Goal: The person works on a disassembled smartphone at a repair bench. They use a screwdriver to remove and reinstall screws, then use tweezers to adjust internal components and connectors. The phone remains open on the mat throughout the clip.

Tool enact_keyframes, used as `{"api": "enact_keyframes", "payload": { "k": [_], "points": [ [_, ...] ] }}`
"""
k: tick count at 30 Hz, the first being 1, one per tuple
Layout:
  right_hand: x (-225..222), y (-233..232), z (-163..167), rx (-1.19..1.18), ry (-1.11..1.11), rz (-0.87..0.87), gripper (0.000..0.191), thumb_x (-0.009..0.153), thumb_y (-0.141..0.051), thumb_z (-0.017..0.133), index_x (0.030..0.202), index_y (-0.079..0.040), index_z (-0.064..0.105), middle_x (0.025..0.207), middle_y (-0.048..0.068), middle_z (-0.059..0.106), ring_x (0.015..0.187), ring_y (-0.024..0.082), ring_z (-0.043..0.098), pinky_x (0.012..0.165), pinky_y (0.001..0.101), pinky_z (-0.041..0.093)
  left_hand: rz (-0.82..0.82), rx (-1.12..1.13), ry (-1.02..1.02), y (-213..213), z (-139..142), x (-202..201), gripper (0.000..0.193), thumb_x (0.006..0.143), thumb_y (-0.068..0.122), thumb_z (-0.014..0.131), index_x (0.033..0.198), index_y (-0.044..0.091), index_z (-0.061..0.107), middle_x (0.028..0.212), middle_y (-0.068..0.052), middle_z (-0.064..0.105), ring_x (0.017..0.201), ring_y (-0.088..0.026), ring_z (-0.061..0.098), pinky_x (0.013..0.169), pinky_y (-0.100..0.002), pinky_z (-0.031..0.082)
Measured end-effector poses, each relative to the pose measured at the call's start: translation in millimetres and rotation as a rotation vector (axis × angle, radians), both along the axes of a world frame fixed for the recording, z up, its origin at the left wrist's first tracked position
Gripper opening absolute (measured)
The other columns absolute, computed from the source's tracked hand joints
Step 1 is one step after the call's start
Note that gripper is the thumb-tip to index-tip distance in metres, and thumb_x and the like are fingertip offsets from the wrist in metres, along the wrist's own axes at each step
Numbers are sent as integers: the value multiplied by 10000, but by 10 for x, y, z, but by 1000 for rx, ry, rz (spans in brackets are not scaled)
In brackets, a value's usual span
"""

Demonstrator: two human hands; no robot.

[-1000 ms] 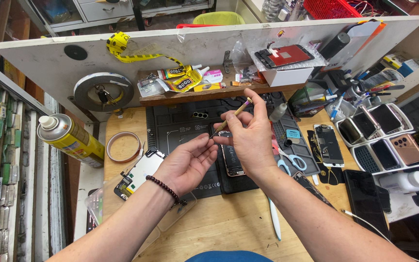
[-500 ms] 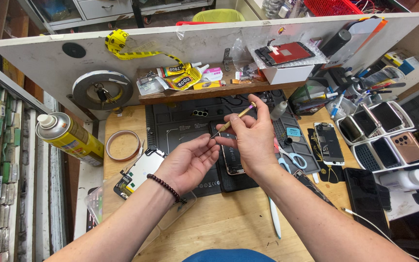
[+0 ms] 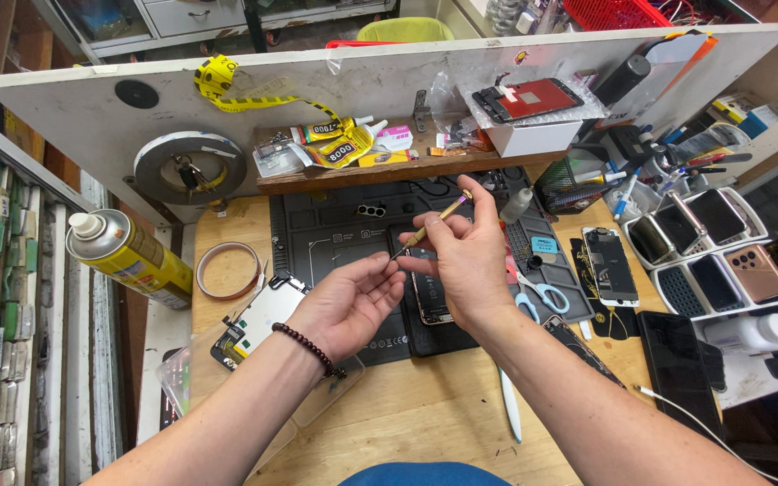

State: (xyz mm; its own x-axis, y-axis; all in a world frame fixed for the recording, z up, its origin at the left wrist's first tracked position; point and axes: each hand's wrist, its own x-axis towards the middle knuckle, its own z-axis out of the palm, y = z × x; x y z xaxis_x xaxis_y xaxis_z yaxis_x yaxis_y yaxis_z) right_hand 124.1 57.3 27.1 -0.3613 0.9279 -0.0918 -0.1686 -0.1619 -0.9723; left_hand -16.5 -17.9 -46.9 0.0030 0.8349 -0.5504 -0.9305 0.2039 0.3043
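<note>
Landmark is the black rubber repair mat [image 3: 335,243]. Well left of it, the yellow spray can [image 3: 123,256] lies on its side at the bench edge, away from my hands; the roll of amber tape [image 3: 227,270] sits just off the mat's left edge. The detached phone screen panel with white back [image 3: 258,315] lies face down at the mat's lower left corner. Over the mat's middle, my left hand [image 3: 344,301] is palm up, thumb and forefinger pinched, likely on a tiny part: too small to make out. My right hand [image 3: 465,256] grips the slim brass-handled precision screwdriver [image 3: 429,225] tilted, tip meeting that pinch. The opened dark phone body [image 3: 425,301] lies on the mat beneath, mostly hidden by my right hand. Blue-handled scissors [image 3: 533,292] on the mat's right part.
</note>
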Motion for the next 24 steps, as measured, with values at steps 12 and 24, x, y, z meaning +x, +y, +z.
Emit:
{"api": "enact_keyframes", "payload": {
  "k": [12,24],
  "points": [
    [25,-10,5,-17,-7,-3,650,973,-59,561,1534,-137,242,1044,156,672,904,250,745,672,388,676,-6,2,-8,-18,50,11,86,926,85,686,950,4,669,912,-102,700,875,-193,673,830,-319,593],
    [18,-19,-15,0,-21,-1,654,972,-54,564,1536,-140,243,1042,153,679,895,249,748,665,387,675,-4,-14,-10,-21,8,12,76,928,72,686,956,3,671,916,-104,701,876,-189,672,824,-312,592]
  ]
}}
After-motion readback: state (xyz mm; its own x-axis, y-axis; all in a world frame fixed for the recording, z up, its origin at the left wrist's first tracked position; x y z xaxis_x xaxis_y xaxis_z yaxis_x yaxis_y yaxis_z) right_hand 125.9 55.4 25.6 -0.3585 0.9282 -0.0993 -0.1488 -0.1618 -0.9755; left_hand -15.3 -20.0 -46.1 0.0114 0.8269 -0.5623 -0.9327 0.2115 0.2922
